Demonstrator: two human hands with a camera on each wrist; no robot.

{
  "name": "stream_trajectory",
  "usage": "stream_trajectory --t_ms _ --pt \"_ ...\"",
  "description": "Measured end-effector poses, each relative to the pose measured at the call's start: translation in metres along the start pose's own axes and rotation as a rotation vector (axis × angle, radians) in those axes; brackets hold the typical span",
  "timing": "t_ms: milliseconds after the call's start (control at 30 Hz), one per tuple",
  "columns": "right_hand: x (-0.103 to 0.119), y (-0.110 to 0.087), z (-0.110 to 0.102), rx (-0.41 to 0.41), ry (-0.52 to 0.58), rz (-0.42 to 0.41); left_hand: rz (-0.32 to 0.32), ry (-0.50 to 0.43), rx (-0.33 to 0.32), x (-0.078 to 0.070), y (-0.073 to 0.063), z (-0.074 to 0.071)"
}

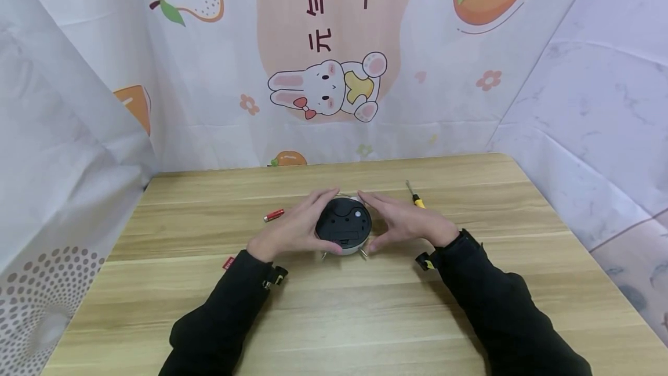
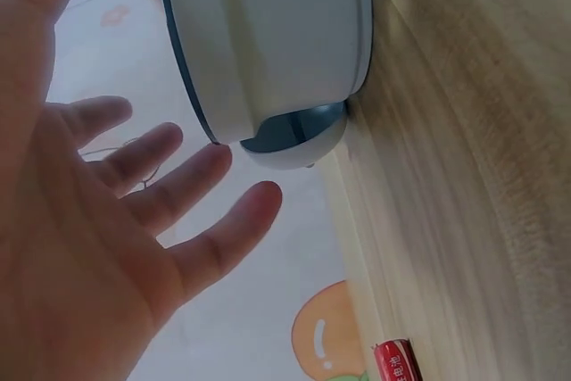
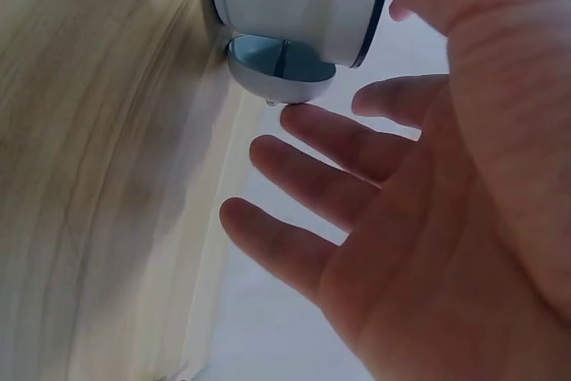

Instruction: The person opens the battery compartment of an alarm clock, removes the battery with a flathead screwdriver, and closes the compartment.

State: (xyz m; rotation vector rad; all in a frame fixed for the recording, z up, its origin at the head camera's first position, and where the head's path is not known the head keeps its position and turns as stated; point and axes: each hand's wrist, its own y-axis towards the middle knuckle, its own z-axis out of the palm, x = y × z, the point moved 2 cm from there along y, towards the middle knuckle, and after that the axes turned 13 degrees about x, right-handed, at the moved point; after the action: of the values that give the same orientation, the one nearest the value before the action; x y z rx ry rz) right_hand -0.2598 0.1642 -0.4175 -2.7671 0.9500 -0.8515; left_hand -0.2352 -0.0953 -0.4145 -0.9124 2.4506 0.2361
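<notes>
A twin-bell alarm clock [image 1: 343, 223] lies face down on the wooden table, its black back with a battery cover and knobs facing up. Two short metal feet point toward me. Its pale body [image 2: 285, 33] and one rounded bell [image 2: 299, 142] show from the side in the left wrist view. My left hand [image 1: 297, 226] curves around the clock's left side, fingers spread and thumb at its near rim. On the other side my right hand [image 1: 404, 222] is held with fingers extended, fingertips close to the bell [image 3: 281, 73] in the right wrist view.
A red battery [image 1: 273, 215] lies to the left of the left hand. Beyond the right hand is a screwdriver [image 1: 416, 195] with a yellow and black handle, partly hidden by that hand. Printed curtain cloth [image 1: 209, 91] hangs along the table's far edge.
</notes>
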Motion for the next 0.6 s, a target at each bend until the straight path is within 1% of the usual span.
stream_trajectory --t_ms 133,367,600 --pt "-0.0009 0.0005 0.0015 0.016 -0.020 0.017 -0.020 -0.001 0.035 0.0006 -0.0009 0.0017" --pt "0.0002 -0.0007 0.0031 0.063 -0.002 0.047 -0.033 -0.007 0.059 0.0009 -0.0010 0.0029" --pt "-0.0033 0.0015 0.0062 0.073 0.005 0.049 -0.066 0.004 0.094 0.0014 -0.0018 0.0036"
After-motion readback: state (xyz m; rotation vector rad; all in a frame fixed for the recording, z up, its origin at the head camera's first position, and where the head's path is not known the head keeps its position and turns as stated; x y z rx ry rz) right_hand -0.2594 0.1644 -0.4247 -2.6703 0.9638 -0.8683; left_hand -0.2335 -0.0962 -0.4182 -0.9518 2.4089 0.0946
